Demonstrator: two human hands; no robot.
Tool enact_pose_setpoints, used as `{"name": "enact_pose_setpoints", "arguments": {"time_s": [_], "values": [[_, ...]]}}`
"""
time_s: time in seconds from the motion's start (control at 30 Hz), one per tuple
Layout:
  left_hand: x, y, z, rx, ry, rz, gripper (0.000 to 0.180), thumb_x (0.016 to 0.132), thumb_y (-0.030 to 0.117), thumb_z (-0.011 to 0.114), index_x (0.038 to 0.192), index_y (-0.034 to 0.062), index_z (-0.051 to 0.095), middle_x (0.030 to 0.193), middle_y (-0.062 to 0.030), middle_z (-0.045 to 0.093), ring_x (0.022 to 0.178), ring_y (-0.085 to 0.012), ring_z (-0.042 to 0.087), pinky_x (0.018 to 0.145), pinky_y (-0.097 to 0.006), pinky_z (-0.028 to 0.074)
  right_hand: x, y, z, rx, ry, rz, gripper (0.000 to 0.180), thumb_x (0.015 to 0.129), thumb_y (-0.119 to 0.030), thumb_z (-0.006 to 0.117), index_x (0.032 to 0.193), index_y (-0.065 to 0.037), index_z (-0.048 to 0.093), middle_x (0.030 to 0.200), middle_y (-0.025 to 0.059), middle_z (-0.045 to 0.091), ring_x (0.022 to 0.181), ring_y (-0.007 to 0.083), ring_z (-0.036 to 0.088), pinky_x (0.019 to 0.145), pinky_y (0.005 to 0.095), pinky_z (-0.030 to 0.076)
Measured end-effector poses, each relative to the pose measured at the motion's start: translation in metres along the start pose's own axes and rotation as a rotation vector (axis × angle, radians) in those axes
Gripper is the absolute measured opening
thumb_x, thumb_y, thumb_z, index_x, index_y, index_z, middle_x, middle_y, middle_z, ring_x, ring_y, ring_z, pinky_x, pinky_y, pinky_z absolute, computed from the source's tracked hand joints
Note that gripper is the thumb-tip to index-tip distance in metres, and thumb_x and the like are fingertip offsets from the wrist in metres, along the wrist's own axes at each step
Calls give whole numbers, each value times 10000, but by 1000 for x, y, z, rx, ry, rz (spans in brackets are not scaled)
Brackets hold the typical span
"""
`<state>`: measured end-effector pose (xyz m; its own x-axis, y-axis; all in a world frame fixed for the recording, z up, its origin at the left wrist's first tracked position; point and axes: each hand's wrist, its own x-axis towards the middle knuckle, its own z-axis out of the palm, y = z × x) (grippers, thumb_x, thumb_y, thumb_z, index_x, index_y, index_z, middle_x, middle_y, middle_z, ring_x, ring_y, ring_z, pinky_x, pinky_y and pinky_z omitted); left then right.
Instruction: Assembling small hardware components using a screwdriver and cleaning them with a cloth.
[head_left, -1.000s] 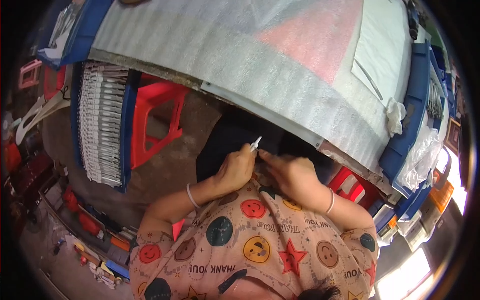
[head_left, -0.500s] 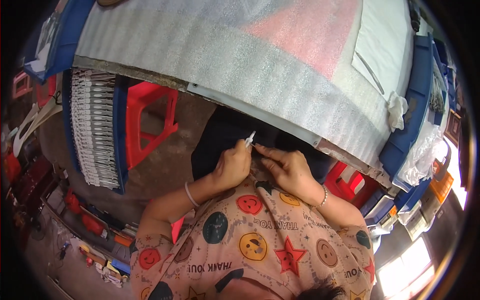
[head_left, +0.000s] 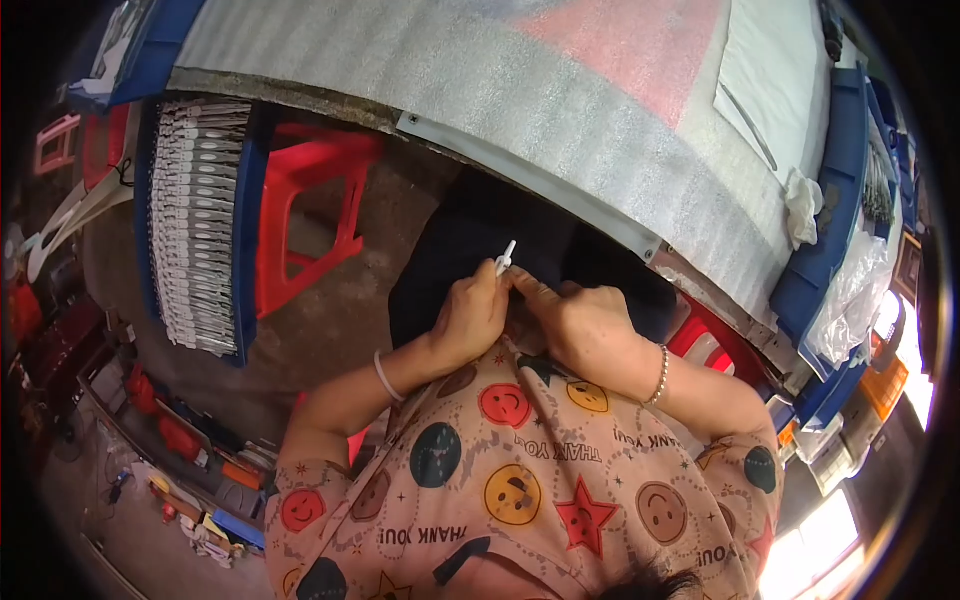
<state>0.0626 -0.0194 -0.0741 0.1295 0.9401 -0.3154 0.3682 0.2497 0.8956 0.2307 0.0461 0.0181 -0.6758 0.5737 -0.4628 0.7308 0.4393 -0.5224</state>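
Observation:
My left hand (head_left: 472,312) is closed in a pinch on a slim white plastic piece (head_left: 506,258) with a narrow tip that points up and away from me. It holds the piece above my dark-clothed lap, just off the table's near edge. Beside it, my right hand (head_left: 585,322) is curled, with its index finger reaching the lower end of the white piece. The right hand's other fingers are tucked under, and what they may hold is hidden. Left of my hands stands a blue bin (head_left: 246,240) packed with rows of slim grey-and-white parts (head_left: 200,225).
The table (head_left: 480,95) is covered with translucent foam sheeting and has a metal strip (head_left: 530,190) along its near edge. A white cloth (head_left: 765,100) lies on its right side. Red stools (head_left: 290,225) stand beneath. Blue bins (head_left: 835,190) and clear plastic bags (head_left: 850,305) line the right.
My right hand has moved in against the white piece, its knuckles now turned up more. My left hand keeps its pinch, a little higher in view. The whole view has shifted slightly.

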Motion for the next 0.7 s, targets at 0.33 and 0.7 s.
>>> {"name": "enact_pose_setpoints", "arguments": {"time_s": [0.33, 0.7], "values": [[-2, -1, 6, -16, 22, 72, 136, 960, 99, 482, 905, -24, 503, 734, -287, 587, 737, -464, 612, 539, -470, 463, -10, 10, 6, 634, 180, 106, 330, 888, -108, 590, 1196, 7, 617, 981, 235, 673, 855, 384, 666, 745, 396, 532], [-5, 16, -41, -955, -148, -457, 224, 1036, 248, 436, 966, 61, 536, 610, 62, 362, 448, -13, 290, 383, -186, 214, -9, -5, 40, 537, 270, -310, 313, 840, -61, 583, 1141, -33, 503, 876, 207, 644, 764, 400, 634, 688, 457, 505]]}}
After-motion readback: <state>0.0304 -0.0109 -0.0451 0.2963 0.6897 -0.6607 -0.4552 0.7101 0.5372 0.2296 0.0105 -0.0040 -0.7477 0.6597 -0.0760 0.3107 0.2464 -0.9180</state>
